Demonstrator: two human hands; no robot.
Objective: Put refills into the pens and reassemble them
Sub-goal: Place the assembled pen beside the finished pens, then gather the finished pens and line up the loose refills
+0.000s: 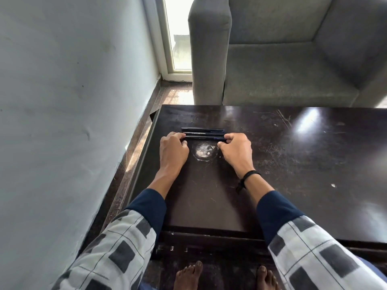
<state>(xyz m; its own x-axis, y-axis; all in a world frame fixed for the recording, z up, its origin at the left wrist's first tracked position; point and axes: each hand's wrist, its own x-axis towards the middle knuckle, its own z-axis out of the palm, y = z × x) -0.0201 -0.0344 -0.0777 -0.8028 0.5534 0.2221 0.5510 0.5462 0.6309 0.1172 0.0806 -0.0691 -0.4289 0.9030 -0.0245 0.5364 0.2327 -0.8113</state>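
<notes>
Three dark pens lie side by side, running left to right, on a dark table (272, 164). The nearest pen (204, 138) is caught at both ends: the left hand (173, 150) pinches its left end between thumb and fingers, and the right hand (236, 149) pinches its right end the same way. Both hands are closed on that one pen, knuckles up, with the pen's middle bare between them. Whether it rests on the table or sits just above it cannot be told.

The middle pen (204, 133) lies just behind the held one, touching or nearly touching it, with pale lettering on its barrel. The far pen (202, 129) lies just behind that, shifted slightly left. Neither hand touches these two.

Just in front of the held pen, between the two hands, the table has a round worn patch (204, 151) with a pale centre. The tabletop is glossy, scratched, and catches a bright glare to the right of the pens.

The right wrist wears a black band (248, 176). Both arms have dark blue cuffs under checked grey and white sleeves. Bare feet (188, 277) show on the floor below the table's near edge.

Behind the table stands a grey sofa (282, 59). Left of the table is a pale wall (73, 80), and beyond its far left corner a narrow, bright glass door (178, 38).
</notes>
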